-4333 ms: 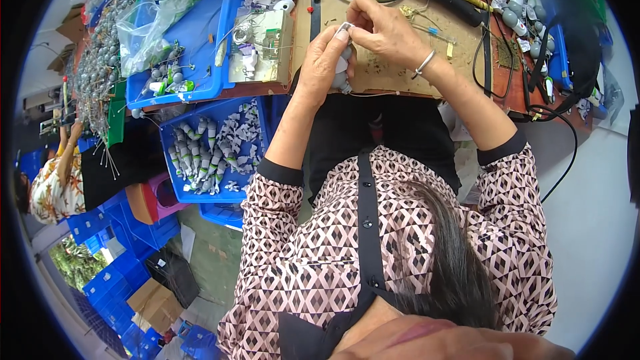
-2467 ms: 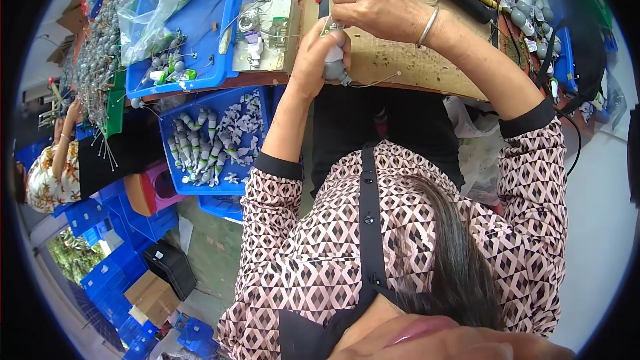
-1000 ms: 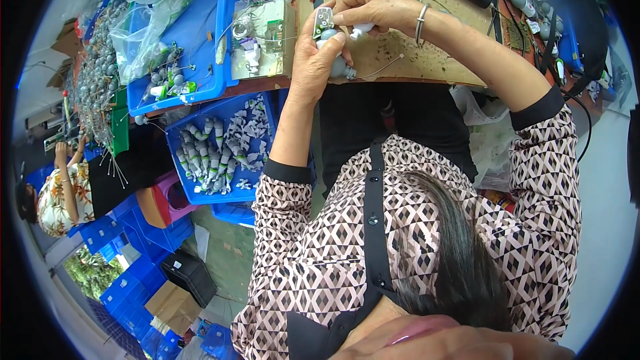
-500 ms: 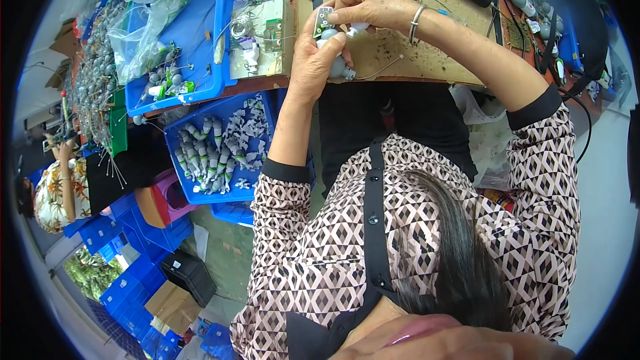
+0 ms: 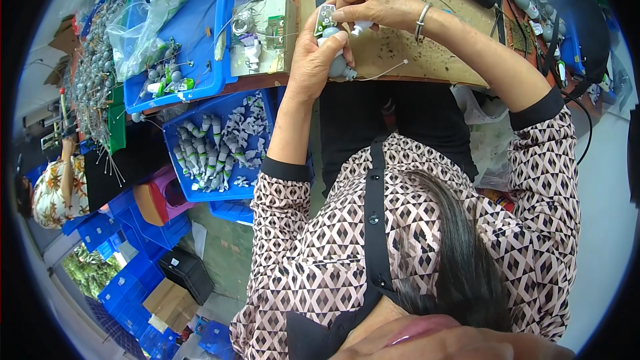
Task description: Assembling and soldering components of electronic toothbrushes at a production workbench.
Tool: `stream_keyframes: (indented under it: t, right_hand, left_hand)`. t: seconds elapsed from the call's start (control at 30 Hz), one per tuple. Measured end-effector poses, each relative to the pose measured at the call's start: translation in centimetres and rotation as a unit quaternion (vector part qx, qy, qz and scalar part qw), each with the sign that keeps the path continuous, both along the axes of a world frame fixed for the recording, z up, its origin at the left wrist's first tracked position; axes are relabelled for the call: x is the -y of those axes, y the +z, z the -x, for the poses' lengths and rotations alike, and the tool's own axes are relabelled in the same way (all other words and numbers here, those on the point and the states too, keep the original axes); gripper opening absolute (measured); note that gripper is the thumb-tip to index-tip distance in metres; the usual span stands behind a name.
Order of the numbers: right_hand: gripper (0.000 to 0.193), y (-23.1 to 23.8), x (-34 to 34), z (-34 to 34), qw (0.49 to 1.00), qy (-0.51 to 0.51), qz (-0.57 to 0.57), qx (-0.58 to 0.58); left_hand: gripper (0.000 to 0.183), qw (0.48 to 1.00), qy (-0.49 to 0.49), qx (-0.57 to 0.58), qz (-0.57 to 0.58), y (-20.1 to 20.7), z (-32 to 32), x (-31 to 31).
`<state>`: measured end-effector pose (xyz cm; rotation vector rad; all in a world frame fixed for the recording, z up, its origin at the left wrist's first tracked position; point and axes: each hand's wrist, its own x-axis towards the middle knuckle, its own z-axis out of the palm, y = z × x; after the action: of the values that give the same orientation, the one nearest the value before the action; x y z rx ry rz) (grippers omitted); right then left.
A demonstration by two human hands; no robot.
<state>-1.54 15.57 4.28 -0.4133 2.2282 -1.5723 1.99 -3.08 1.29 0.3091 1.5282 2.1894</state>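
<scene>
Near the front edge of the workbench, my left hand [image 5: 312, 60] is wrapped round a small grey-and-white electronic device [image 5: 338, 67]. Its top end shows a dark and green face with small round spots [image 5: 325, 20]. A thin white cable [image 5: 383, 75] with a small plug trails from its lower end to the right. From the right, my right hand [image 5: 380, 5] reaches over the device with thumb and finger closed at its top edge. Under those fingers sticks out a white rounded part [image 5: 361, 27], apparently held by the curled fingers. The exact contact at the fingertips is hidden.
Left of the hands lie a board with wires and a green circuit board [image 5: 275, 25], then a blue tray [image 5: 212, 80]. Below stands a blue bin [image 5: 200, 195] of grey-and-white parts. Wired grey balls [image 5: 100, 73] heap at far left, near another person [image 5: 60, 193].
Both hands stay nearly in place over the device. The loose cable's plug has shifted slightly right and down. The other person's arm at far left has moved a little.
</scene>
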Motion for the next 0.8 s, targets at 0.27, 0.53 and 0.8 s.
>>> stream_keyframes:
  t: [0.27,0.53,0.8]
  right_hand:
    - [0.030,-0.5,0.6,0.2,0.999,-0.030,-0.017,0.007]
    - [0.018,0.0,1.6,-0.8,0.979,-0.081,0.086,0.168]
    - [0.025,-1.0,0.2,-0.4,0.990,-0.003,0.086,0.113]
  left_hand:
    - [0.051,1.000,0.008,-0.016,0.023,-0.1,-0.1,-0.3]
    - [0.047,0.991,0.029,-0.092,0.091,-0.6,-0.1,-0.5]
    - [0.043,0.999,0.027,0.006,0.045,-0.1,0.0,-0.3]
